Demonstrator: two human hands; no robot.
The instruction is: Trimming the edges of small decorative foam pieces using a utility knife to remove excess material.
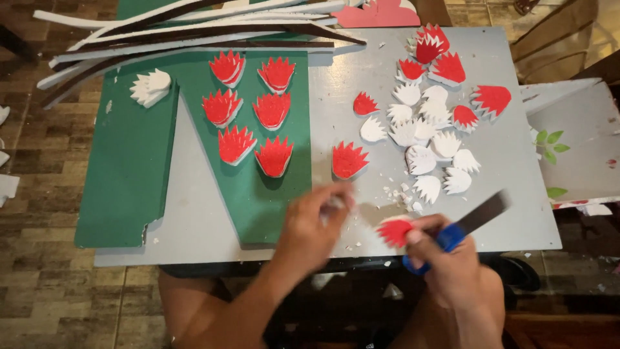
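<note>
My right hand (452,265) grips a utility knife (475,223) with a blue handle and a dark blade that points up and to the right. A red jagged foam flower cutout (394,231) sits against that hand's fingertips at the table's front edge. My left hand (313,226) is blurred, just left of the cutout, its fingers bunched near small white scraps; what it holds, if anything, is unclear. Six red foam cutouts (253,113) lie in two columns on a green foam sheet (129,168). One more red cutout (349,160) lies alone on the grey table (510,194).
A heap of white and red jagged cutouts (429,129) covers the table's right half. A white cutout (150,87) lies on the green sheet's far left. Long white and dark foam strips (194,32) stretch across the back. A white board with green leaves (568,142) stands right.
</note>
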